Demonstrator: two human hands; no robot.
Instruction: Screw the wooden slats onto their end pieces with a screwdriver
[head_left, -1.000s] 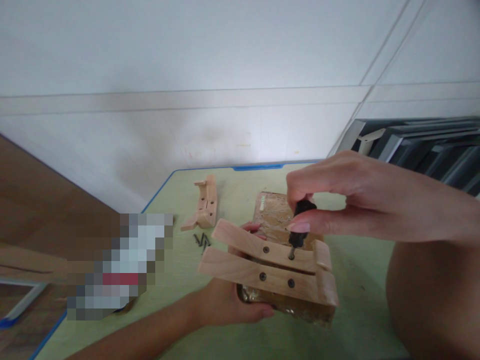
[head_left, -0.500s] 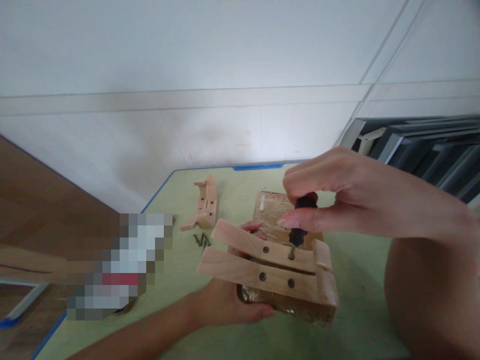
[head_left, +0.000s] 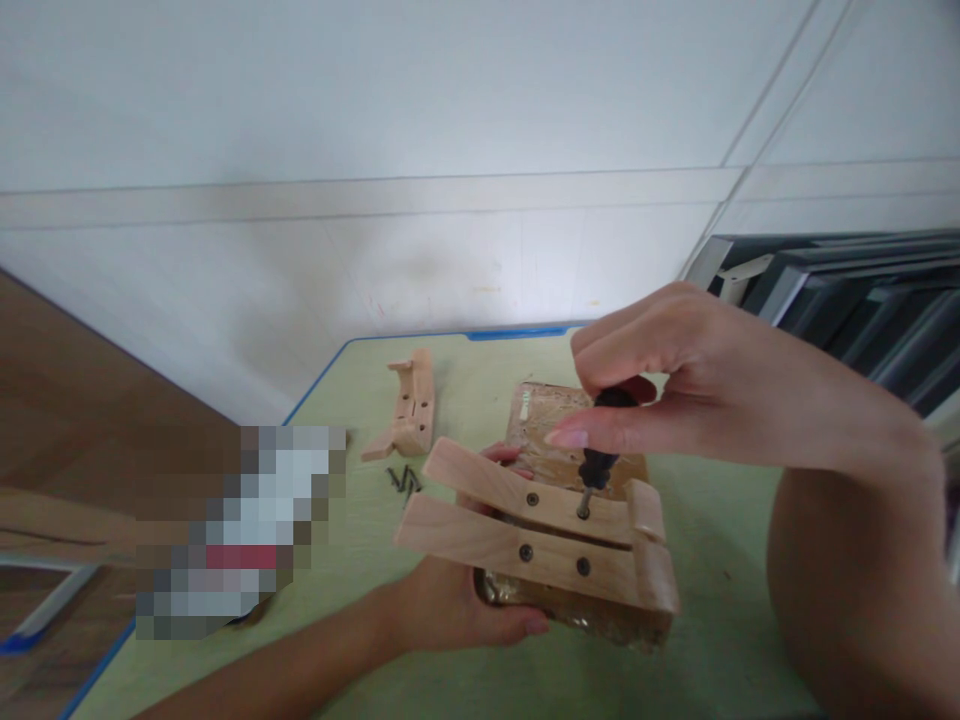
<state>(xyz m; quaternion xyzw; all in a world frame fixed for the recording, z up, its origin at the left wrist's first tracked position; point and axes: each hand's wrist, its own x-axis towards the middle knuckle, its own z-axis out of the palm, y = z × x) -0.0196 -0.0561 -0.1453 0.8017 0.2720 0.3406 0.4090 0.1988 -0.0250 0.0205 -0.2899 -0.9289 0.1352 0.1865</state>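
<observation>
Screwdriver w/ black handle & metal shaft [head_left: 598, 467] pinched in R hand [head_left: 675, 385], tip in recess of pale two-pronged wooden piece [head_left: 555, 563]; L hand [head_left: 457, 610] grips brown tape-wrapped block [head_left: 589, 617] beneath, prob. wood too, over pale-green tabletop [head_left: 469, 375].

A screwdriver [head_left: 598, 465], loose screws [head_left: 409, 478] and wooden parts [head_left: 469, 533] suggest a small workshop.

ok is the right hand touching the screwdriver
Touching: the head view shows the right hand gripping the screwdriver by its black handle, thumb laid across it.
</observation>
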